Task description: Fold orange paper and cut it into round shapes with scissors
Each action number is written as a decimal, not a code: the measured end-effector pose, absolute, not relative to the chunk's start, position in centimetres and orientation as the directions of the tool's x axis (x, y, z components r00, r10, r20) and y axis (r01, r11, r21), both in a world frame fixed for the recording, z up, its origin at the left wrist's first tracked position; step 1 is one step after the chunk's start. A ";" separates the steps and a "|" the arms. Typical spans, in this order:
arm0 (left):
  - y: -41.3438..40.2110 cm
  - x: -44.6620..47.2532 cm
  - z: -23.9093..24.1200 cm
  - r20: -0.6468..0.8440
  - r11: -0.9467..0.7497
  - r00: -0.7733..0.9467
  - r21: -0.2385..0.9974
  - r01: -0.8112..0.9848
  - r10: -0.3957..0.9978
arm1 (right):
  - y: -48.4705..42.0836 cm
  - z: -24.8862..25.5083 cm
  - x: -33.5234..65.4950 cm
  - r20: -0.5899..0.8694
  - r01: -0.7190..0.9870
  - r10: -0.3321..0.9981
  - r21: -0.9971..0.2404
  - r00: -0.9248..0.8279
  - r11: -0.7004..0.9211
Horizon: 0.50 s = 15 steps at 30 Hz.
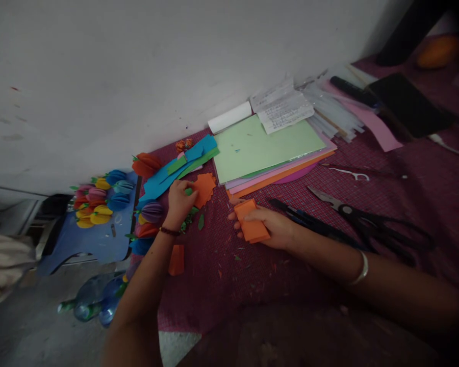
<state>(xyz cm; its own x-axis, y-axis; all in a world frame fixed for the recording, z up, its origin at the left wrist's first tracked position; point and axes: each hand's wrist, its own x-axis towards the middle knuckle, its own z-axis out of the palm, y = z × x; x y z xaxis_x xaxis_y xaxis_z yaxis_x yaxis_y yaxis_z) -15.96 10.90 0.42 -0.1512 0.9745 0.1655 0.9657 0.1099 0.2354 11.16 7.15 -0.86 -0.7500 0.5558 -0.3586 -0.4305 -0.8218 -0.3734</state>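
My right hand [273, 227] is closed around a small stack of orange paper pieces [252, 229], its thumb lying across the top. Over at the left, my left hand [179, 201] has its fingers curled at the near edge of a fanned pile of orange paper cutouts [205, 188]. A bit of green [188, 191] shows by its fingertips; whether they grip it or a cutout, I cannot tell. Small green paper leaves [191, 216] lie just below this hand. A folded orange piece [176, 260] rests near my left forearm.
Coloured paper sheets [268, 148] are stacked by the wall, beside blue paper strips [179, 168]. Large black-handled scissors [348, 209] lie right of my right hand, near a dark phone [409, 104]. Finished paper ornaments [99, 196] cover a blue stool [110, 234] at left.
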 end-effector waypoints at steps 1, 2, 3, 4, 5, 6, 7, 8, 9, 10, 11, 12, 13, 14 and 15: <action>10.9 -16.0 0.3 0.179 0.099 -0.147 0.251 0.963 0.973 | 7.2 -0.8 11.2 -0.364 -0.429 0.559 -0.380 -0.745 -0.820; 10.9 -16.1 0.2 0.177 0.092 -0.142 0.263 0.960 0.974 | 7.2 -0.8 11.2 -0.371 -0.425 0.560 -0.387 -0.740 -0.818; 10.9 -16.1 0.0 0.161 0.089 -0.137 0.274 0.958 0.977 | 7.2 -0.8 11.2 -0.378 -0.420 0.560 -0.393 -0.737 -0.818; 11.0 -16.2 -0.1 0.137 0.090 -0.134 0.283 0.955 0.982 | 7.2 -0.7 11.2 -0.384 -0.415 0.560 -0.399 -0.734 -0.818; 11.1 -16.2 -0.3 0.114 0.095 -0.134 0.292 0.952 0.984 | 7.3 -0.7 11.2 -0.388 -0.411 0.560 -0.404 -0.732 -0.817; 11.2 -16.2 -0.4 0.104 0.105 -0.142 0.299 0.948 0.984 | 7.3 -0.7 11.2 -0.390 -0.408 0.560 -0.408 -0.731 -0.817; 11.3 -16.2 -0.4 0.111 0.118 -0.158 0.309 0.944 0.981 | 7.3 -0.7 11.3 -0.390 -0.407 0.561 -0.410 -0.730 -0.816; 11.3 -16.1 -0.3 0.133 0.127 -0.179 0.329 0.936 0.975 | 7.3 -0.7 11.3 -0.390 -0.409 0.561 -0.410 -0.730 -0.816; 11.2 -16.0 0.0 0.164 0.128 -0.202 0.374 0.918 0.966 | 7.4 -0.8 11.3 -0.389 -0.413 0.563 -0.406 -0.729 -0.815; 11.1 -15.8 0.5 0.196 0.120 -0.229 0.452 0.884 0.954 | 7.4 -0.8 11.2 -0.386 -0.422 0.566 -0.398 -0.729 -0.815; 10.8 -15.5 1.3 0.220 0.095 -0.259 0.559 0.823 0.940 | 7.5 -0.8 11.2 -0.384 -0.431 0.567 -0.386 -0.729 -0.816; 10.5 -15.2 2.2 0.231 0.060 -0.295 0.685 0.726 0.927 | 7.5 -0.9 11.2 -0.384 -0.440 0.567 -0.371 -0.729 -0.818; 10.1 -14.8 3.4 0.214 0.020 -0.325 0.808 0.588 0.921 | 7.6 -0.9 11.2 -0.385 -0.447 0.563 -0.353 -0.732 -0.822; 9.6 -14.3 4.6 0.187 -0.027 -0.325 0.898 0.439 0.927 | 7.6 -0.8 11.1 -0.387 -0.451 0.556 -0.333 -0.736 -0.828; 9.0 -13.7 5.9 0.135 -0.043 -0.298 0.955 0.294 0.945 | 7.7 -0.8 11.1 -0.387 -0.452 0.547 -0.314 -0.742 -0.835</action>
